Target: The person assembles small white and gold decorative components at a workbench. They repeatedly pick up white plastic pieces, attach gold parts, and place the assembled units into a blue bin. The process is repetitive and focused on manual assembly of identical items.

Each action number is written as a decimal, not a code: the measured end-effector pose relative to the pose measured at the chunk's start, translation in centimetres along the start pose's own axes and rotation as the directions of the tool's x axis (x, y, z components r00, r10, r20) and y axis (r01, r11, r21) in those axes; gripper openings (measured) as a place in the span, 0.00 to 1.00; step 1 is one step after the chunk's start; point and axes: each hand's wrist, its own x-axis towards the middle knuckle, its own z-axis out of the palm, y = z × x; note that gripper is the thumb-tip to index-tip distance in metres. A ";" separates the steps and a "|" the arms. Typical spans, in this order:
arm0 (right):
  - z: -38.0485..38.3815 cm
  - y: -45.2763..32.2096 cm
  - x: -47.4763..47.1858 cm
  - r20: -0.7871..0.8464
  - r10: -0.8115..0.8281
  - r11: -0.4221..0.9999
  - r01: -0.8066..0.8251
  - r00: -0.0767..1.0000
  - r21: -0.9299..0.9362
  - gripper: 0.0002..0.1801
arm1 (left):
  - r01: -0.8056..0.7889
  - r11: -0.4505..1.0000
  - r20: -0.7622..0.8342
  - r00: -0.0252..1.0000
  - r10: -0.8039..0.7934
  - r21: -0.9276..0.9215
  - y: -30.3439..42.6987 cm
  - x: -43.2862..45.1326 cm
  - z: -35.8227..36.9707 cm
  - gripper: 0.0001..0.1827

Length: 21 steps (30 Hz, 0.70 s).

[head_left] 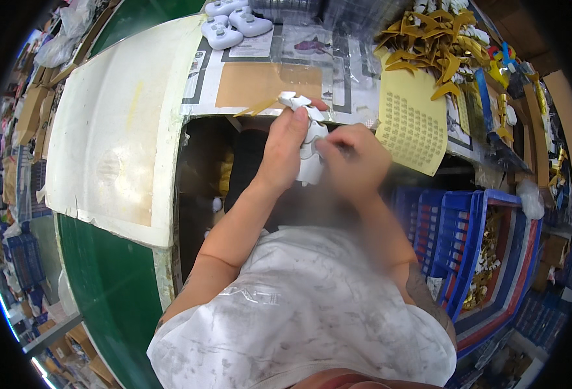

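A jointed white plastic toy part [311,167], made of several linked segments, is held over the table's near edge. My left hand [288,146] is closed around its upper segments, the thumb lying on top. Thin gold-coloured prongs [256,107] stick out to the left from its far end. My right hand [356,158], somewhat blurred, touches the right side of the middle segments with thumb and fingertips; whether it grips them I cannot tell. A sheet of small printed yellow stickers [412,116] lies to the right of my hands.
White game controllers [222,31] sit at the table's back. Gold and white toy parts [436,44] are heaped at the back right. Blue plastic crates [485,194], one holding similar parts, stand at the right. A white board [115,131] covers the table at the left, beside a green surface [115,272].
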 end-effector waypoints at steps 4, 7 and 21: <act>-0.9 1.1 0.9 0.163 -0.194 0.981 0.189 0.967 0.049 0.08 | -0.001 0.998 0.008 1.000 0.000 0.059 -0.4 -0.3 0.1 0.26; -0.8 1.5 1.1 0.126 -0.073 0.997 0.072 0.989 0.010 0.08 | 0.011 1.000 -0.010 1.000 -0.011 0.005 -0.8 -0.2 0.3 0.26; -1.2 0.8 1.1 0.177 0.133 0.991 -0.131 0.975 -0.025 0.07 | 0.071 0.997 -0.002 0.997 -0.071 -0.040 -1.1 0.1 -0.3 0.25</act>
